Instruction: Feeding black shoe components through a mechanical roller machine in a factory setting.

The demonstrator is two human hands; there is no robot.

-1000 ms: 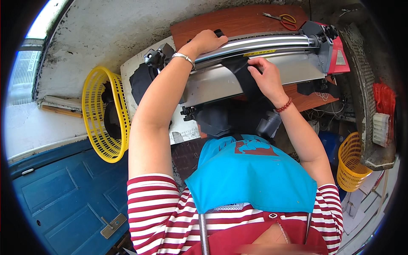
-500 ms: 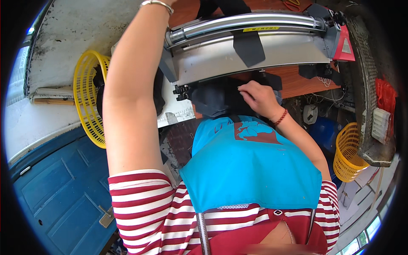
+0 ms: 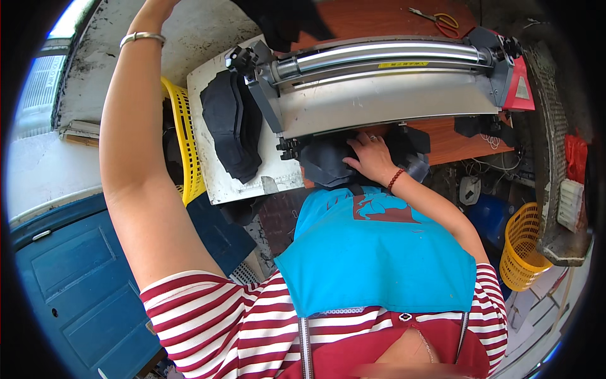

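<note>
Before the machine [image 3: 391, 95], the right hand [image 3: 374, 158] is resting unclenched on black pieces [image 3: 323, 163]; the left hand [image 3: 160, 6] is barely showing, grip unclear.

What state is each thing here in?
Right hand: open, resting on dark pieces
Left hand: mostly out of frame, grip unclear
Black pieces: piled on white board
Scissors: lying on brown table, blades too small to judge
Roller: mounted across machine; turning or still, unclear
Left yellow basket: partly hidden, dark material inside
</note>
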